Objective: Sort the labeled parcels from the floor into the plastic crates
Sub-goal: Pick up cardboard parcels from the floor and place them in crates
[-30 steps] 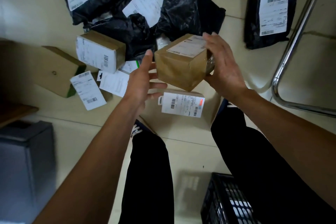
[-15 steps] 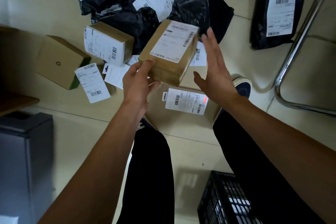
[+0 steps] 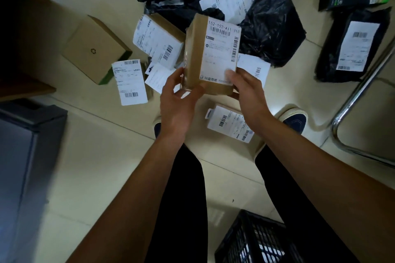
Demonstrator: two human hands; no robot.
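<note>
I hold a brown cardboard parcel [image 3: 211,53] upright above the floor, its white label facing me. My left hand [image 3: 178,100] grips its lower left corner and my right hand [image 3: 249,89] its lower right edge. Below it on the floor lies a flat brown parcel with a white label [image 3: 230,123]. Further labeled boxes [image 3: 159,38] and black poly bags [image 3: 271,28] lie scattered beyond. A black plastic crate [image 3: 254,241] stands at the bottom, between my legs and to the right.
A plain brown box [image 3: 94,49] and a loose label sheet [image 3: 129,82] lie at left. A dark grey bin [image 3: 23,166] and wooden furniture [image 3: 19,38] stand at the left edge. A chrome chair leg [image 3: 361,96] curves at right. Another black bag [image 3: 352,47] lies upper right.
The parcel has been turned from a tilted hold to upright with its label facing me. My right hand, open beside it before, has closed on its lower right edge.
</note>
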